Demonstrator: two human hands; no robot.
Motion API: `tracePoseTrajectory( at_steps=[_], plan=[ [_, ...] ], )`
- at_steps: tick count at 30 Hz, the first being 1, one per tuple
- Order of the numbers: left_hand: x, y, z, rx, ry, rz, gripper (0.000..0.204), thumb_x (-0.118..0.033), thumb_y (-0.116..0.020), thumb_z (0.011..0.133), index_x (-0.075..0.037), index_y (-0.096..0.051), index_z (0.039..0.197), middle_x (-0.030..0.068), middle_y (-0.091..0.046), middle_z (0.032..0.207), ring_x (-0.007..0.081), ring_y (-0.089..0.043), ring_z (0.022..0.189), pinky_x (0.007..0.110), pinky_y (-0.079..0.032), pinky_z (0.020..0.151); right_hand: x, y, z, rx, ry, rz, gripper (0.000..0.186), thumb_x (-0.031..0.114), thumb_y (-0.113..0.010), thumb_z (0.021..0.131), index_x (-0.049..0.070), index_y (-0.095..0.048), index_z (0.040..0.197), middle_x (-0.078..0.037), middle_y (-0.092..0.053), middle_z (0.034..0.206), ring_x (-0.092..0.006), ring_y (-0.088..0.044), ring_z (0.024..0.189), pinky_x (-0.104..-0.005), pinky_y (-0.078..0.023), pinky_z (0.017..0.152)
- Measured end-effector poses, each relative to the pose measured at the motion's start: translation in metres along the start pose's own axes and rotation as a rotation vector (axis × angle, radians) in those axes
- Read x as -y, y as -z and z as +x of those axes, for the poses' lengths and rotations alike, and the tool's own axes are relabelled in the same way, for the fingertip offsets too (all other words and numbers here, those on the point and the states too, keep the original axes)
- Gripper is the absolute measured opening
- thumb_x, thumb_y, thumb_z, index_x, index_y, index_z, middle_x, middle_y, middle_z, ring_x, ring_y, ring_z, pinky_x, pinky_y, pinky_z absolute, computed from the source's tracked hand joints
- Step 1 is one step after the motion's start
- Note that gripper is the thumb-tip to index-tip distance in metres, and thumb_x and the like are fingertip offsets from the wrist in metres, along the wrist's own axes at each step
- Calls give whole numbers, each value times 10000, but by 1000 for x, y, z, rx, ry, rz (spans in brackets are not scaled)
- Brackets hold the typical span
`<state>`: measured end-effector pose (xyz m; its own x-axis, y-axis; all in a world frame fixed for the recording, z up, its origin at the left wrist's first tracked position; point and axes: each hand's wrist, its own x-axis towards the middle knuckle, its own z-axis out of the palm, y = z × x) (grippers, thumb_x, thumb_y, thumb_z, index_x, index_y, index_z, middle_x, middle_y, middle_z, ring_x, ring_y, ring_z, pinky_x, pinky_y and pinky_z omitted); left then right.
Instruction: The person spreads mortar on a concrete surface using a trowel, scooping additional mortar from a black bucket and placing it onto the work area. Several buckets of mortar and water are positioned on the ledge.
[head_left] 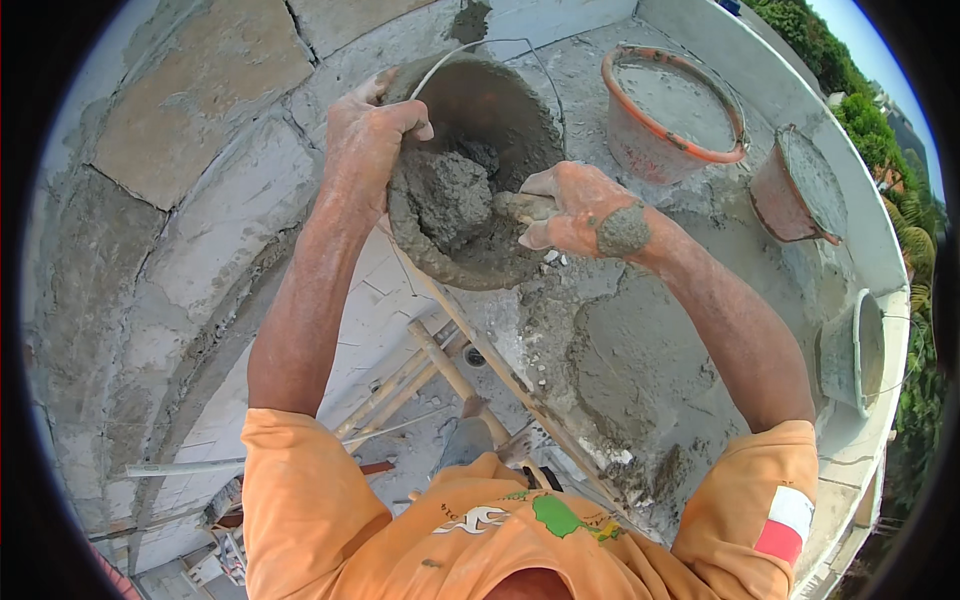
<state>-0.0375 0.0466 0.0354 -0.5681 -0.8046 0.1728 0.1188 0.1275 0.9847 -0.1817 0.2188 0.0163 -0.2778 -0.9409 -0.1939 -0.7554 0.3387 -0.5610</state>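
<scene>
Mortar point(455, 200) heaped inside bucket point(510, 105), mouth facing me. My left hand point(368, 130) pinches rim; right hand point(570, 210) curls at heap, cannot tell if gripping. Advise: brace rim firmly, scoop along bucket wall.

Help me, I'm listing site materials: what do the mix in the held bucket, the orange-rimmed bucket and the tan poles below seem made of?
Mix: probably wet cement mortar; grey, damp and lumpy.
Orange-rimmed bucket: likely plastic; smooth, thick, coloured rim, smeared grey.
Tan poles: bamboo or wood, I can't tell which; long, slender and matt.
</scene>
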Motion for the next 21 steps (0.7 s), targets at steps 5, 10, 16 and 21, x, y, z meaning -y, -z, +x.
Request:
tracePoseTrajectory(
  at_steps=[5, 10, 16, 21],
  plan=[
    [8, 28, 16, -99, 36, 35, 700, -44, -649, 601, 83, -568, 1285, 145, -578, 1136, 233, -565, 964, 305, -453, 821, -5, 15, -35, -126, 31, -2, 482, 210, -721, 728, -60, -665, 1123, -261, -687, 894, -353, -685, 837, -444, -528, 766],
    [31, 53, 41, -146, -17, 50, 468, -121, -684, 607, 26, -689, 1052, 75, -609, 1047, 218, -570, 896, 349, -464, 795, -9, 30, -115, -191, -181, 40, 417, 171, -728, 744, -26, -640, 1102, -153, -655, 806, -240, -620, 733, -375, -499, 716],
    [43, 89, 50, -86, 273, -114, 243, -125, -642, 692, -63, -623, 926, 24, -571, 808, 151, -549, 656, 294, -483, 590, -7, 9, -188, -189, -418, 68, 442, 112, -776, 730, 0, -624, 1130, -114, -644, 800, -198, -575, 698, -342, -494, 702],
    [44, 80, 51, -141, 119, -21, 27, -105, -613, 616, -106, -593, 597, -2, -522, 569, 135, -453, 490, 299, -345, 466, -23, -24, -198, 12, -522, -7, 435, 167, -787, 752, 20, -621, 1125, -112, -666, 803, -240, -637, 722, -359, -500, 693]
  ],
)
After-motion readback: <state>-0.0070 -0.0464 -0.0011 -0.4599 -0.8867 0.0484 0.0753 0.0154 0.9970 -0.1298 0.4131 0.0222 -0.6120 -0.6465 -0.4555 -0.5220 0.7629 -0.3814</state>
